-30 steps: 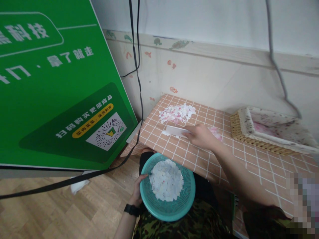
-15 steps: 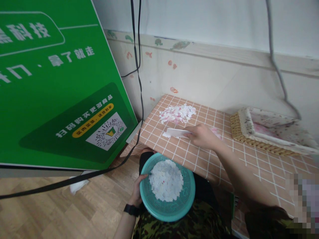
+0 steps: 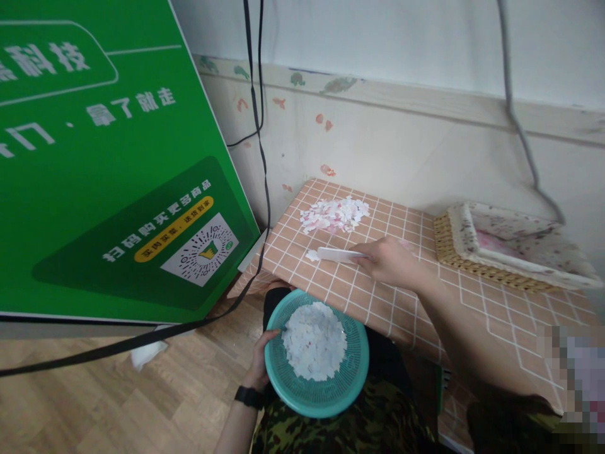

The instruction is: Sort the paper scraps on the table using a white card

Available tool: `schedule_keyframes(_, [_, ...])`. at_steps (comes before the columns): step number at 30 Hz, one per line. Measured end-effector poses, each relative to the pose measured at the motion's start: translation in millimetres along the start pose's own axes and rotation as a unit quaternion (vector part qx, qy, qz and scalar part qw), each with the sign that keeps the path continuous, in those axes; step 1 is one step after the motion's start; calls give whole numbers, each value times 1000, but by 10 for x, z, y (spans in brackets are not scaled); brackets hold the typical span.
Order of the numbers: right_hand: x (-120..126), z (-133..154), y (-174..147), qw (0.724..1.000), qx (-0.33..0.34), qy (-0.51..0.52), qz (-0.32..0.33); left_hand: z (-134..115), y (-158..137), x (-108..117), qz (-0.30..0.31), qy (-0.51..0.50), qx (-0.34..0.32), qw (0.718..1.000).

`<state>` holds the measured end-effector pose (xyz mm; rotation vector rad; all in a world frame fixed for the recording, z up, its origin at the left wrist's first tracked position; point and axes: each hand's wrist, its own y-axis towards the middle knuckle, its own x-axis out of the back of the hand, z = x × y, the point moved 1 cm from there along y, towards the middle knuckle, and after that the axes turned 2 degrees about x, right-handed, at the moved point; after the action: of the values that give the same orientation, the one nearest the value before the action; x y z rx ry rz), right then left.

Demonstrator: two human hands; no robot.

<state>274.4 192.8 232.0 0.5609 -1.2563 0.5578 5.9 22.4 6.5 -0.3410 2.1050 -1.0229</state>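
Note:
My left hand (image 3: pixel 263 354) is closed on the left rim of a round teal plastic colander (image 3: pixel 354 391). It rests at my lap, with a heap of small whitish paper-like scraps (image 3: pixel 314 340) inside. Over the checked table, my right hand (image 3: pixel 388 261) pinches the right end of a thin, flat white strip (image 3: pixel 338 255); its exact kind is not clear. At the strip's left end lies a small white scrap (image 3: pixel 312 255). Behind it on the tabletop is a loose pile of white and pink scraps (image 3: pixel 334 215). A few pink scraps (image 3: pixel 405 244) are partly hidden behind my right hand.
A cloth-lined wicker basket (image 3: pixel 515 252) stands on the table (image 3: pixel 293 252) at the right, near the wall. A large green sign panel (image 3: pixel 118 145) fills the left side. A black strap (image 3: pixel 265 189) hangs between it and the table. White material (image 3: pixel 147 354) lies on the floor.
My right hand and the white strip have moved slightly right across the tabletop, showing more of the scrap at the strip's left end. My left hand keeps hold of the colander.

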Motion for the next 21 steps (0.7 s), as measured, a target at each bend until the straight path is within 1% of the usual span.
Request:
schedule_keyframes(2, [-144, 232, -60, 999, 11, -16, -29, 3, 6, 2, -6, 1, 0, 1000])
schedule_keyframes(4, [-337, 504, -129, 999, 32, -25, -34, 5, 10, 6, -12, 3, 3, 1000])
schedule_keyframes(7, [-632, 857, -186, 994, 70, -77, -10, 4, 11, 5, -17, 2, 4, 1000])
schedule_keyframes(9, [-774, 994, -181, 992, 65, -108, -4, 0, 7, -2, -21, 0, -1, 1000])
schedule_keyframes(11, [-853, 1054, -168, 991, 44, -129, 1, -6, 1, -12, -22, -1, -5, 1000])
schedule_keyframes(13, [-876, 1068, -176, 990, 21, -143, 10, -13, -7, -21, -23, -3, -11, 1000])
schedule_keyframes(18, [-833, 1047, -312, 985, -22, -172, 25, -12, -29, -28, -24, 1, -7, 1000])
schedule_keyframes(21, [-804, 1003, -437, 985, -52, -164, 15, -2, -35, -19, -21, 2, 0, 1000])
